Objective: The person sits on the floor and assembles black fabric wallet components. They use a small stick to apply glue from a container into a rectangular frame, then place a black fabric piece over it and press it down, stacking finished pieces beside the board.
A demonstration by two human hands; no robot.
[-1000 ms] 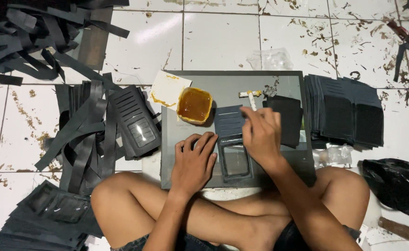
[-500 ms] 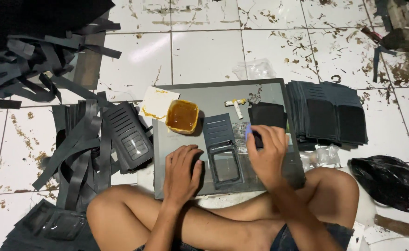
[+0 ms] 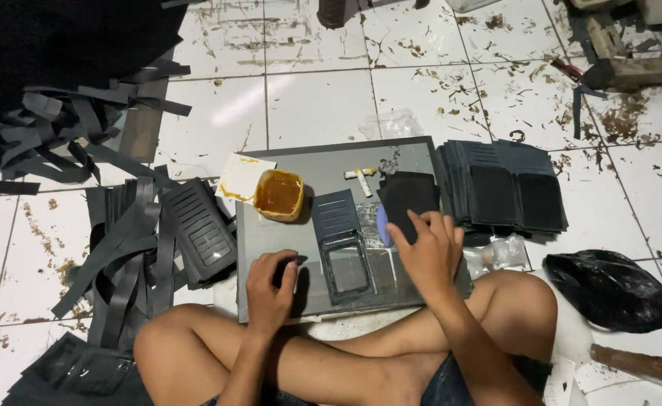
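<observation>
I sit cross-legged on a tiled floor behind a grey work board (image 3: 271, 248). A dark wallet panel with card slots and a window frame (image 3: 344, 240) lies on the board's middle. My left hand (image 3: 271, 289) rests palm down on the board just left of that panel. My right hand (image 3: 425, 252) reaches over a black leather piece (image 3: 406, 195) at the panel's right, fingers touching it, with a small bluish tool (image 3: 381, 225) beside them. An open tub of amber glue (image 3: 278, 194) stands at the board's far left, and a small glue brush (image 3: 361, 179) lies behind the panel.
A stack of dark wallet panels (image 3: 508, 188) lies right of the board, another pile (image 3: 199, 229) with loose black strips (image 3: 120, 256) to the left. A black plastic bag (image 3: 609, 289) sits at right. A yellowish card (image 3: 242, 177) lies by the glue. Wood scraps (image 3: 632, 68) are far right.
My right hand left the brush at the board's back and came down to the black piece beside the panel. My left hand slid nearer to me along the board.
</observation>
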